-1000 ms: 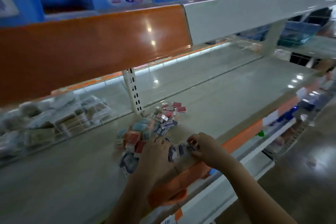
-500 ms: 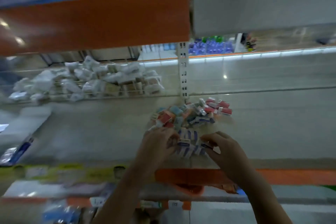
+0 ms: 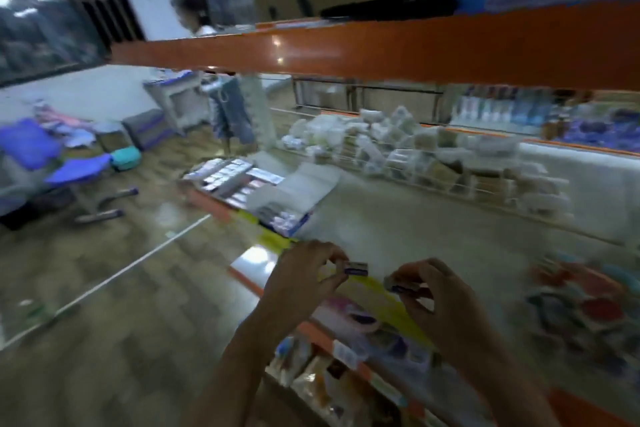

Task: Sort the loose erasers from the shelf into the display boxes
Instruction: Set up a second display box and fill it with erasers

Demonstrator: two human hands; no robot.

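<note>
Pinching a small blue-and-white wrapped eraser (image 3: 356,268) between thumb and fingertips, the left hand (image 3: 308,274) hovered over the front edge of the pale grey shop shelf (image 3: 433,229); the right hand (image 3: 438,291) gripped a second small wrapped eraser (image 3: 401,287) the same way, just beside it. A blurred heap of red, blue and white loose erasers (image 3: 581,302) lay on the shelf to the right. Open cardboard display boxes (image 3: 242,184) stood further left along the shelf, well apart from both hands. White plastic-wrapped packs (image 3: 415,149) were piled behind a wire divider
</note>
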